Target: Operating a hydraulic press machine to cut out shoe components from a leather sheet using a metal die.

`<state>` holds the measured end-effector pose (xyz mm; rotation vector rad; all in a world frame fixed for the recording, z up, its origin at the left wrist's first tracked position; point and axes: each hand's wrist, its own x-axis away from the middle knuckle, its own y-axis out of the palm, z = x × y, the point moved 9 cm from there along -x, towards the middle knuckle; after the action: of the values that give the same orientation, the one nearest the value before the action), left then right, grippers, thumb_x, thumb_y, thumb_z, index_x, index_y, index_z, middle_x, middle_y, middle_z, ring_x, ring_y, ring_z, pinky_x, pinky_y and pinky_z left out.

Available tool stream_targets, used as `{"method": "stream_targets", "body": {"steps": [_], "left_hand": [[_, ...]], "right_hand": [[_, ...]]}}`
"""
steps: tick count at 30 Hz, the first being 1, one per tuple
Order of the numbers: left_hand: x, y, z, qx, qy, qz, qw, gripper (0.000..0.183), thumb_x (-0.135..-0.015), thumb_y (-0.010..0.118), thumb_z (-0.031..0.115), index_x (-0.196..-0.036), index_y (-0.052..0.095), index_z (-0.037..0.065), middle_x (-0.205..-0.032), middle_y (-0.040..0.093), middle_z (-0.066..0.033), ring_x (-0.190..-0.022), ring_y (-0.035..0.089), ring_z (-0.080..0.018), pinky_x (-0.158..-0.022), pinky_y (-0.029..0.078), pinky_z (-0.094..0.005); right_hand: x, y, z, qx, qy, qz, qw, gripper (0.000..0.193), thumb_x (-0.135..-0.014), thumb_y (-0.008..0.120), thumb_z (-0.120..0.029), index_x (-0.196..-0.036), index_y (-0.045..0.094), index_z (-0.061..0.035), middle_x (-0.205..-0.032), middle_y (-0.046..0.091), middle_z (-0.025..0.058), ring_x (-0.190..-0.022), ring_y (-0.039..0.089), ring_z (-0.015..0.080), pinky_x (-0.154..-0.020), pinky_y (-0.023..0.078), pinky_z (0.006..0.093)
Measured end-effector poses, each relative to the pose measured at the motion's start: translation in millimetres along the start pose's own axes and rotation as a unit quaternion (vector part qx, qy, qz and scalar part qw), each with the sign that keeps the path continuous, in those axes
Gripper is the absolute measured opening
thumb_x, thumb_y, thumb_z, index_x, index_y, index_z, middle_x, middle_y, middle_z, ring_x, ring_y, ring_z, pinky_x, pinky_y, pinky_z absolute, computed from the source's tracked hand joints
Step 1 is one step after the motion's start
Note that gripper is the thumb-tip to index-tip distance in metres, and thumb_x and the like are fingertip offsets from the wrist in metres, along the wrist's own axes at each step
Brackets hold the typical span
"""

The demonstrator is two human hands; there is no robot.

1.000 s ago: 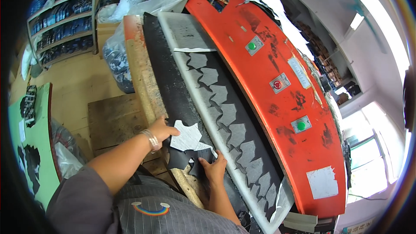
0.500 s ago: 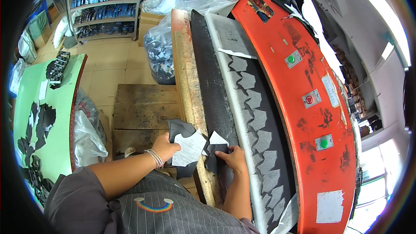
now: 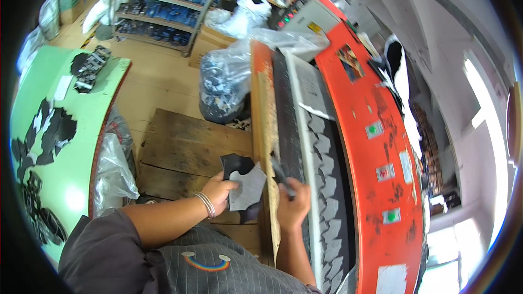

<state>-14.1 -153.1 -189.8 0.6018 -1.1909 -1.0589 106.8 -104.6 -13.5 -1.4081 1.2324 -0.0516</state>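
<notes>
My left hand [image 3: 218, 194] is closed on a few flat cut pieces of sheet material. A light grey cut piece [image 3: 246, 186] lies on top, and a black cut piece [image 3: 236, 164] sticks out beneath it. To the right, my right hand [image 3: 294, 206] pinches a dark cut piece [image 3: 281, 173], smeared by motion, over the machine's wooden front edge [image 3: 262, 130]. Beyond that hand, a row of grey cut shapes [image 3: 326, 185] lies along the dark sheet on the machine's white bed [image 3: 306, 147].
The red machine panel [image 3: 357, 147] with buttons stands at the right. A green table [image 3: 81, 158] with black scraps is at the left. Below my hands is a wooden platform [image 3: 190, 144]. Farther off are a clear bag of scraps [image 3: 220, 87] and a shelf rack [image 3: 158, 16].
The view has shifted, so the machine sits farther right. My right hand has raised its dark piece and tilted it; the pale pointed piece beside it no longer shows. My left hand keeps its pieces.
</notes>
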Motion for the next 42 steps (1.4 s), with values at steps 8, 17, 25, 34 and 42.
{"method": "stream_targets", "body": {"steps": [8, 17, 25, 34, 42], "left_hand": [[73.0, -104.4, 83.1, -0.054, 0.052, 0.095, 0.993, 0.032, -0.090, 0.061, 0.030, -0.113, 0.058, 0.008, -0.105, 0.063, -0.0073, -0.092, 0.061, -0.0201, -0.083, 0.051, -0.0411], [230.0, -361.5, 207.9, 0.200, 0.298, 0.410, 0.838, 0.019, -0.088, 0.059, 0.019, -0.101, 0.060, 0.005, -0.096, 0.065, -0.0111, -0.085, 0.064, -0.0270, -0.074, 0.054, -0.0465], [315.8, -476.9, 287.3, 0.001, 0.254, 0.689, 0.678, 0.057, -0.081, 0.056, 0.050, -0.126, 0.044, 0.017, -0.103, 0.054, -0.0060, -0.083, 0.052, -0.0217, -0.068, 0.043, -0.0412], [-67.9, -250.0, 227.8, -0.332, 0.058, 0.358, 0.871, 0.026, -0.090, 0.057, 0.030, -0.110, 0.060, 0.014, -0.090, 0.065, -0.0012, -0.070, 0.062, -0.0150, -0.059, 0.049, -0.0335], [-248.6, 87.5, 184.6, -0.478, 0.217, -0.032, 0.851, 0.019, -0.095, 0.052, 0.018, -0.106, 0.062, 0.006, -0.083, 0.064, -0.0031, -0.069, 0.060, -0.0094, -0.061, 0.047, -0.0224]], "right_hand": [[56.9, 142.2, -180.8, -0.097, -0.272, -0.266, 0.920, 0.031, -0.077, 0.071, -0.024, -0.103, 0.067, -0.0068, -0.106, 0.059, 0.0099, -0.094, 0.055, 0.0297, -0.082, 0.043, 0.0408], [112.2, 212.7, -251.6, -0.202, -0.364, -0.538, 0.733, 0.048, -0.085, 0.063, -0.033, -0.126, 0.052, -0.0102, -0.120, 0.055, 0.0118, -0.107, 0.054, 0.0305, -0.089, 0.043, 0.0411], [126.1, 243.8, -204.8, -0.170, -0.238, -0.633, 0.717, 0.047, -0.091, 0.056, -0.040, -0.126, 0.053, -0.0092, -0.124, 0.056, 0.0111, -0.114, 0.052, 0.0324, -0.097, 0.040, 0.0398], [29.3, 121.7, -1.0, -0.065, 0.049, -0.255, 0.964, 0.030, -0.079, 0.072, -0.019, -0.105, 0.063, -0.0060, -0.096, 0.066, 0.0140, -0.092, 0.062, 0.0338, -0.081, 0.049, 0.0412], [120.7, -86.0, 231.1, 0.159, 0.446, 0.067, 0.878, 0.024, -0.082, 0.069, -0.016, -0.099, 0.065, 0.0004, -0.091, 0.066, 0.0156, -0.085, 0.064, 0.0275, -0.076, 0.050, 0.0351]]}}
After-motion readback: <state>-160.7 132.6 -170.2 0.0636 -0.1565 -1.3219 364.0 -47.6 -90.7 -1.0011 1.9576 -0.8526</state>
